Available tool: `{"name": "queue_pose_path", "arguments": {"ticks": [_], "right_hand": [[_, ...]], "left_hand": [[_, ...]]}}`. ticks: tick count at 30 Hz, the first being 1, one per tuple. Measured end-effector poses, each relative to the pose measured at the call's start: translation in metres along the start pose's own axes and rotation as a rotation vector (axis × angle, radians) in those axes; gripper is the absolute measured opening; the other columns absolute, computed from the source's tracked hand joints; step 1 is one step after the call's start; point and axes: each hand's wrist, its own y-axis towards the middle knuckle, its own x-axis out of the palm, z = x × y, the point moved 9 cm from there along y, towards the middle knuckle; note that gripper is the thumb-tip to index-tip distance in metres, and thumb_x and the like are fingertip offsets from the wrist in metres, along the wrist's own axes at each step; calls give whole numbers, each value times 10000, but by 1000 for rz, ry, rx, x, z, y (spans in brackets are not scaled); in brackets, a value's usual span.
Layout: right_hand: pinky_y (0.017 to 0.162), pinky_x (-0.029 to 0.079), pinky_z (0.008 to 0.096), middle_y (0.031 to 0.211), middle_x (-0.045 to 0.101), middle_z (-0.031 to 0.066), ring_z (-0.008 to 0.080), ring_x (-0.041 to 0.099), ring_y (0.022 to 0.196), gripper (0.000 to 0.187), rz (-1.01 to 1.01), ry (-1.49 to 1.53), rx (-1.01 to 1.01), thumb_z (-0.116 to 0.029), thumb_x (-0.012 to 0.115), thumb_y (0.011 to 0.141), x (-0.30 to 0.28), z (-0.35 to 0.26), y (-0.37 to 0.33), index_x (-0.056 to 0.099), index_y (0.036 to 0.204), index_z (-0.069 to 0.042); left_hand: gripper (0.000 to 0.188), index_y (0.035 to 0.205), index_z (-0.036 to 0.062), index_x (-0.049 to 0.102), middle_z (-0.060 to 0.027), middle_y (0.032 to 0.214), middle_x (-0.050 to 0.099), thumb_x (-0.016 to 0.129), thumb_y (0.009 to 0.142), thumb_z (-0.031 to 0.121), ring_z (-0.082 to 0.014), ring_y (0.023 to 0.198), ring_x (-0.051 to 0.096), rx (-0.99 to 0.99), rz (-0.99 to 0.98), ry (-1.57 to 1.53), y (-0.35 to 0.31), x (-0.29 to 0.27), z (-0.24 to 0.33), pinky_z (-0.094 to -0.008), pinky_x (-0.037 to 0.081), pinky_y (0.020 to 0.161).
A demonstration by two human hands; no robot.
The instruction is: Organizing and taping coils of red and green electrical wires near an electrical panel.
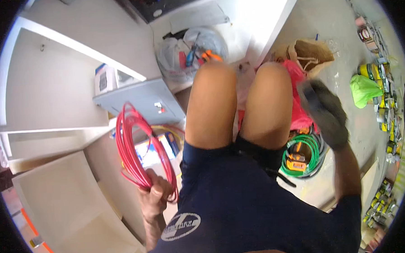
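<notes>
My left hand (155, 192) is closed around the lower end of a coil of red cable (125, 145), which stands up from the fist in long loops at left of my legs. On the right, my right hand (324, 114) is stretched forward beside my knee. It looks dark, as if gloved, and is smeared by motion, so its fingers cannot be made out. Below and left of it, a coil of green cable (314, 148) lies on the floor with an orange and black tool (296, 161) inside its ring. A red plastic bag (297, 108) sits between my right knee and this hand.
Ahead, a clear plastic bag or tub (168, 55) holds hand tools with orange and blue handles. White cabinet panels (51, 83) and a grey metal box (140, 102) stand left. A brown paper bag (314, 56) is ahead right; several paint cans (369, 69) line the far right.
</notes>
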Motion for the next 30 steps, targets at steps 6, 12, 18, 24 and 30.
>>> {"name": "queue_pose_path", "arguments": {"ticks": [6,12,18,24,30], "right_hand": [[808,509,377,950,694,148,269,657,804,395,114,-233,-248,-391,590,887,38,36,222,692,977,-20],[820,516,415,1018,682,183,302,667,917,459,186,-614,-457,-367,712,630,238,59,362,722,984,-74],[706,518,477,911,658,159,338,640,845,282,185,-523,-432,-399,642,726,141,73,306,703,736,-124],[786,514,445,912,677,137,356,645,867,301,744,-305,-500,-361,580,831,-2,120,106,703,910,-98],[773,506,421,968,682,144,287,650,922,292,233,-606,98,-281,543,859,-20,274,114,686,970,-53]], "left_hand": [[215,1045,16,503,-57,581,519,553,857,107,-121,360,386,-199,252,-278,25,-41,32,-271,328,366],[140,993,34,535,-57,731,569,526,893,131,-143,511,513,-791,-48,-789,82,66,58,-271,424,422],[124,942,52,568,-58,882,620,499,929,155,-166,662,641,-1357,-114,-1303,28,77,143,-271,519,477],[269,1079,-1,522,-27,747,544,521,937,228,-113,562,531,-640,-489,-162,103,121,164,-234,413,459],[451,1216,-53,476,4,612,468,543,944,301,-60,462,421,287,-724,880,115,221,199,-197,307,441]]}}
